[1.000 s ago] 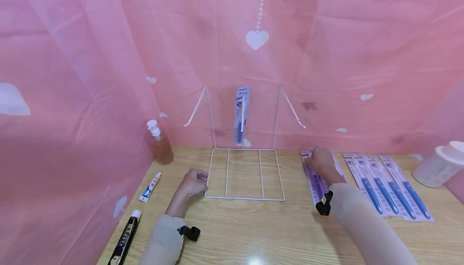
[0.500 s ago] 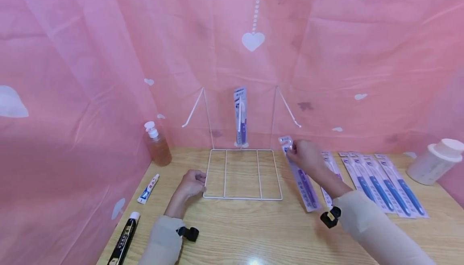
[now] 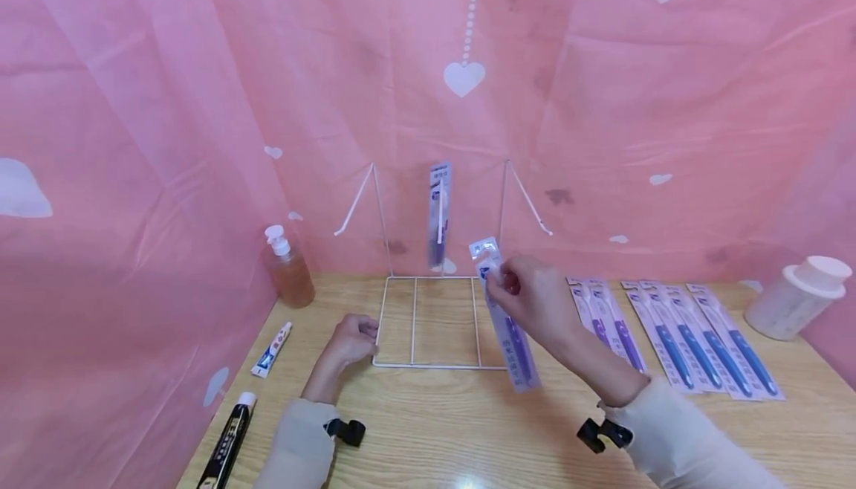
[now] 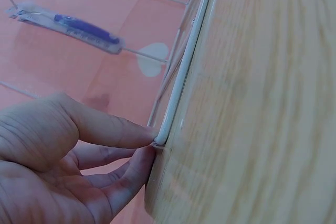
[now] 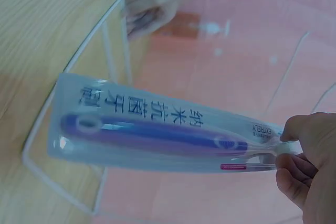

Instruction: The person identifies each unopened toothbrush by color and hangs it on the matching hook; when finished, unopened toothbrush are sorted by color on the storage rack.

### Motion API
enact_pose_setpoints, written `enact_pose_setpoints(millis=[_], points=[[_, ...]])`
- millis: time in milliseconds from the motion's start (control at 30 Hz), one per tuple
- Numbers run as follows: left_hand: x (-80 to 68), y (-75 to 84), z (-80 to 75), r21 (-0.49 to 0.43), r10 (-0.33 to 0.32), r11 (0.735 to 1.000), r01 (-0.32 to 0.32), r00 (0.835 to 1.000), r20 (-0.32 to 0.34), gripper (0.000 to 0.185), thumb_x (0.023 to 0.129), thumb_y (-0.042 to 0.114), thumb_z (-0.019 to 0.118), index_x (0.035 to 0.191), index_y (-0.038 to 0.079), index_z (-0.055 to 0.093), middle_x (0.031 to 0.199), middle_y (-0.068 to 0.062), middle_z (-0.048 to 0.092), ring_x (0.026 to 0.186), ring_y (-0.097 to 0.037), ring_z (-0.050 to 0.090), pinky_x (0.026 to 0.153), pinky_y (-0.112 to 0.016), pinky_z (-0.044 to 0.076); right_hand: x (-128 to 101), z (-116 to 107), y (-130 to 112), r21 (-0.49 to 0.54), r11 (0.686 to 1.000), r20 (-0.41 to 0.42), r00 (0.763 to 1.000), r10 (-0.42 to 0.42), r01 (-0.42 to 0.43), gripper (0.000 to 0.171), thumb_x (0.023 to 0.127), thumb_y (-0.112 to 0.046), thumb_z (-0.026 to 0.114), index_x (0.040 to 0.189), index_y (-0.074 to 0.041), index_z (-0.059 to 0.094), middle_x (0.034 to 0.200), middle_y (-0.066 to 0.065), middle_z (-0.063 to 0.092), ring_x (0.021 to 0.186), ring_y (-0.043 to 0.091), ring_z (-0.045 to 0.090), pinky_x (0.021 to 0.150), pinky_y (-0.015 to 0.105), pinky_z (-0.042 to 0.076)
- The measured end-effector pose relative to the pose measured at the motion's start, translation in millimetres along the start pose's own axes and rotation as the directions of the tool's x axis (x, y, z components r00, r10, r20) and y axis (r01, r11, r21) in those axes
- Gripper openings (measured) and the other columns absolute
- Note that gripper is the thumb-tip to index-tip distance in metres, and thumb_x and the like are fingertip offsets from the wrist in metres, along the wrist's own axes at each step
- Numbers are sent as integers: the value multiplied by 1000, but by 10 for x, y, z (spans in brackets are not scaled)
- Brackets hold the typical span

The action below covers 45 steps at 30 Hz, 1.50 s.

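Note:
My right hand (image 3: 538,299) pinches a packaged purple toothbrush (image 3: 516,348) near its upper end. It hangs tilted in front of the right part of a white wire rack (image 3: 413,325). In the right wrist view, thumb and fingers grip the clear pack (image 5: 152,129) at the brush-head end. My left hand (image 3: 351,337) holds the rack's left side; in the left wrist view the thumb and a finger pinch the wire (image 4: 176,103) at a corner. Another packaged purple toothbrush (image 3: 438,214) hangs on the rack's middle hook. Both outer hooks carry nothing.
On the right lie purple toothbrush packs (image 3: 605,318), several blue toothbrush packs (image 3: 702,344) and a white lidded container (image 3: 796,299). On the left are a pump bottle (image 3: 290,273), a small toothpaste tube (image 3: 273,350) and a black tube (image 3: 229,441). A pink curtain (image 3: 602,102) hangs behind.
My right hand has lifted one purple toothbrush pack from the pile on the right and carried it left to the rack. The left hand stays at the rack's left side.

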<state>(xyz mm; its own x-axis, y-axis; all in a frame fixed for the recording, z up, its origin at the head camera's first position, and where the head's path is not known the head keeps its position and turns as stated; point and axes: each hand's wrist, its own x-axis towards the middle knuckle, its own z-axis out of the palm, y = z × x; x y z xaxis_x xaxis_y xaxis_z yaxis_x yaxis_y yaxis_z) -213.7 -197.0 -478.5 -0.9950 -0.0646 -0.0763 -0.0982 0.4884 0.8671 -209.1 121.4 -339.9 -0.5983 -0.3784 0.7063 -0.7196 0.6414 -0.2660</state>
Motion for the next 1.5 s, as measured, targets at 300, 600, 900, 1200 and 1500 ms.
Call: enact_pose_setpoints(millis=[300,600,900,1200,1500], points=[[25,-3,20,23,8,1000,-8,1000,6,45,63,-17,70,108,-11,65,91,-13,63,87,-26,60,77,-36,54,99,-97,-344,65,987,-134,981,-137,147,13,81,-7,73,78,-7,61,67,-1,58,55,5,51,46,18,44],[21,3,1,20,0,1000,0,1000,13,45,65,-17,70,109,-11,64,92,-14,63,85,-25,61,75,-36,54,276,-88,-653,163,961,-210,960,-185,221,9,80,-4,72,78,-7,63,67,-1,61,55,5,55,49,19,49],[40,-8,53,8,5,1000,-5,1000,15,44,64,-16,69,107,-10,65,91,-13,63,84,-25,61,76,-36,53,329,-46,-632,111,977,-186,969,-161,183,15,79,-5,73,74,-5,60,64,1,60,53,6,53,47,19,47],[56,22,74,-2,-3,1000,3,1000,25,44,65,-17,70,109,-11,64,92,-14,63,84,-24,62,75,-34,54,414,46,-463,99,991,-129,989,-71,84,16,81,-7,72,72,-6,59,64,2,59,54,7,53,47,21,46],[57,17,73,-2,-9,1000,9,999,32,45,66,-17,71,110,-12,64,93,-14,63,85,-25,62,76,-36,55,611,172,-304,127,990,-57,996,66,-58,15,86,-9,69,76,-4,59,65,4,63,51,10,54,43,24,45]])
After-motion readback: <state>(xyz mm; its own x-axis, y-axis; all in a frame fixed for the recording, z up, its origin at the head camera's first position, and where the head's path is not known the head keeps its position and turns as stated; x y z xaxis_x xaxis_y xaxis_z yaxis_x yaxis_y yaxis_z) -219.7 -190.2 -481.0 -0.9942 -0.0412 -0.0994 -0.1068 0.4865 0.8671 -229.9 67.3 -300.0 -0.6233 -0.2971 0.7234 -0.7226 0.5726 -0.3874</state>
